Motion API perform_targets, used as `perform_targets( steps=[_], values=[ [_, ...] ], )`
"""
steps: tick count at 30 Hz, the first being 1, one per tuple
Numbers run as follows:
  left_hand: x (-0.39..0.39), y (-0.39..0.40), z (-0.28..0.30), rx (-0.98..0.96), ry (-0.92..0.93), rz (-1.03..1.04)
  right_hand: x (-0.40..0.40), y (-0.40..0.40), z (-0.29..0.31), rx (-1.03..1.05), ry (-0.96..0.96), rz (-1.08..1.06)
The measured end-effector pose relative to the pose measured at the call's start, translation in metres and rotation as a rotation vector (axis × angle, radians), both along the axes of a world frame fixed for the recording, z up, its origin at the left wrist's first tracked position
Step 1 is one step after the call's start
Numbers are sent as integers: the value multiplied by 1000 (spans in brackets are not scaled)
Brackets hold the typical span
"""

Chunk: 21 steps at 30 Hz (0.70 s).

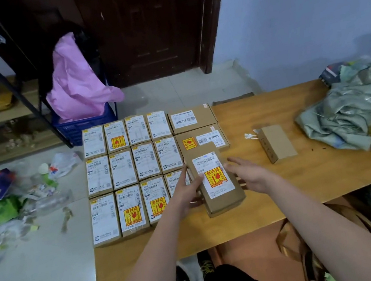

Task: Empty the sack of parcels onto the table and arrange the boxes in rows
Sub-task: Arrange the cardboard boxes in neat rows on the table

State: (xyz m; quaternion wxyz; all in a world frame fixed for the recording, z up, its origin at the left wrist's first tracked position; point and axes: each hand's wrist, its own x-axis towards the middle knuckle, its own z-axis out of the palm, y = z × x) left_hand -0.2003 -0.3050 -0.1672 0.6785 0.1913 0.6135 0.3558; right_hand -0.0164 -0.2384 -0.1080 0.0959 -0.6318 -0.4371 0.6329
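Boxes (123, 170) in rows; left hand (187, 189) grips one box (216, 181), hiding another; right hand's (251, 173) fingers spread.

Brown cardboard boxes (123, 172) carry white shipping labels printed with black barcodes; several also bear yellow stickers with red symbols and lettering. The box at centre (216, 181) is the same brown, its white label topped with a yellow-and-red sticker. A plain brown box (277, 143) shows no label on its upper face. The table (285, 111) is honey-coloured wood. The crumpled sack (346, 108) is grey-green with a dull sheen. On the pale tiled floor (183, 86) stands a blue crate (84, 126) holding pink plastic (76, 80). The door (150, 23) is dark brown, the wall (305, 10) pale blue. A green bag (2, 210) lies among the litter.
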Motion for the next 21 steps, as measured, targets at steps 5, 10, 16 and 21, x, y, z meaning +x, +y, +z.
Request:
perform_targets(
  steps=[5, 10, 16, 21],
  values=[
    [0, 8, 6, -12, 17, -19, 16, 11, -22, -163, 164, 63],
    [13, 16, 1, -32, 183, -131, 32, 21, -39, -190, 121, 85],
    [25, 27, -2, -26, 358, -67, 42, 38, -51, -222, 142, 139],
    [28, 22, -8, 36, 655, -129, 42, 42, -58, -246, 86, 204]
  ],
)
